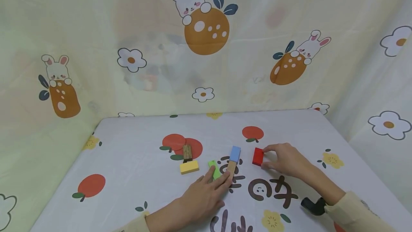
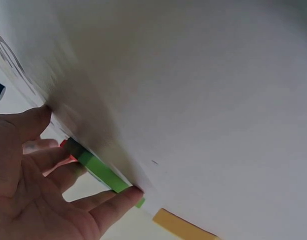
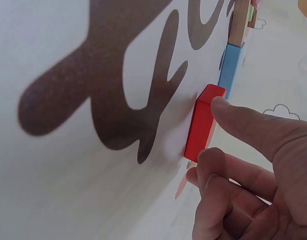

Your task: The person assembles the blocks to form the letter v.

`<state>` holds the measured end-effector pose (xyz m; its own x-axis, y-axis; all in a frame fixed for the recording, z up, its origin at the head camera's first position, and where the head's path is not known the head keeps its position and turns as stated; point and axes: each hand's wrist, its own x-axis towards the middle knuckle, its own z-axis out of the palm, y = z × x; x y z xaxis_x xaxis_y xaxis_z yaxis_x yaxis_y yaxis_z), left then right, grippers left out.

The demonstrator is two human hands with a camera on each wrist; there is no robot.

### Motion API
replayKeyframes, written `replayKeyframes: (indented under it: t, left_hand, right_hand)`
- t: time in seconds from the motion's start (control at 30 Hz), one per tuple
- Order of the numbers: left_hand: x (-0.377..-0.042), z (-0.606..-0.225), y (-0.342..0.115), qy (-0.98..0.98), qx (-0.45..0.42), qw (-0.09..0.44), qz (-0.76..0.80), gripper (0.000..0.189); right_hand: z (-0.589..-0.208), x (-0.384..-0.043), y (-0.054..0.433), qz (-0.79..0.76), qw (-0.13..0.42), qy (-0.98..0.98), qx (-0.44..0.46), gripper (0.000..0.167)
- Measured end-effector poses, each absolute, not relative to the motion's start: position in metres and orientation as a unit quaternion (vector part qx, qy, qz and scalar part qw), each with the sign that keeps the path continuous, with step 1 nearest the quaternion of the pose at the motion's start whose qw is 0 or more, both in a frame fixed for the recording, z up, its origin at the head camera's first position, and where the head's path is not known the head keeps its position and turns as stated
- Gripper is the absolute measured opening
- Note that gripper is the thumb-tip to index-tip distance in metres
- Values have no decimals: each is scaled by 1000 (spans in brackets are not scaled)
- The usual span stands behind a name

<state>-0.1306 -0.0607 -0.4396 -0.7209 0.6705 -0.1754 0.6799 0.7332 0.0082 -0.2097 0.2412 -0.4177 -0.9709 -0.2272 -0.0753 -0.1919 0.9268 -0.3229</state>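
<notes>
My right hand (image 1: 286,160) pinches a red block (image 1: 258,156) by its two ends, thumb at one and fingers at the other, as the right wrist view shows. The block lies on or just above the cloth; I cannot tell which. My left hand (image 1: 204,194) rests with extended fingers on a green block (image 1: 214,168) and on the near end of a tan block (image 1: 231,167). In the left wrist view a fingertip touches the end of the green block (image 2: 106,172), the thumb apart from it. A blue block (image 1: 235,154) adjoins the tan one end to end.
Left of the green block lies a yellow block (image 1: 189,167), with a brown wood-grain block (image 1: 187,151) just behind it. A printed white cloth (image 1: 135,160) covers the table. Patterned curtains (image 1: 154,92) stand behind and at both sides. A black device (image 1: 313,206) sits at the right wrist.
</notes>
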Motion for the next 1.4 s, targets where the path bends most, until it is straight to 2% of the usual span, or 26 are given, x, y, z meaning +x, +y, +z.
replayKeyframes:
  t: [0.4, 1.0, 1.4]
  left_hand:
    - [-129, -438, -61, 926, 366, 90, -26, 75]
    - [-129, -436, -61, 926, 365, 91, -24, 77]
    - [-130, -437, -61, 926, 365, 90, -24, 76]
  right_hand:
    - [-422, -209, 240, -165, 64, 979, -106, 48]
    - [-430, -215, 234, -176, 17, 977, -118, 45]
    - [-429, -225, 228, -181, 10, 977, -115, 45]
